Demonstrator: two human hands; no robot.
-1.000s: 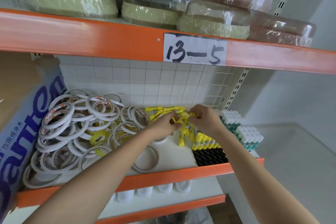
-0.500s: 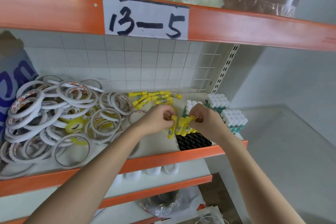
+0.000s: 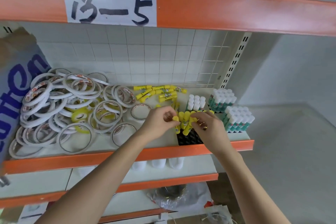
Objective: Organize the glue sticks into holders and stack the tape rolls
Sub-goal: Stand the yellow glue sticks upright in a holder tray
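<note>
A black holder tray (image 3: 189, 139) sits at the shelf's front edge with several yellow glue sticks (image 3: 185, 122) upright in its back rows. My left hand (image 3: 160, 120) pinches one yellow stick (image 3: 176, 123) at the tray's left side. My right hand (image 3: 207, 123) grips another yellow stick among the standing ones. More yellow glue sticks (image 3: 160, 92) lie loose further back on the shelf. A jumbled heap of white tape rolls (image 3: 69, 107) covers the shelf's left half.
White-capped green glue sticks (image 3: 238, 120) stand packed in blocks at the right, with more (image 3: 222, 98) behind and a white-capped group (image 3: 196, 102) beside the tray. A blue printed bag (image 3: 16, 87) leans at the left. An orange beam labelled 13-5 (image 3: 111, 5) runs overhead.
Both hands have come down from the loose pile to the black tray with yellow sticks. The view has shifted, so the shelf sits more to the right.
</note>
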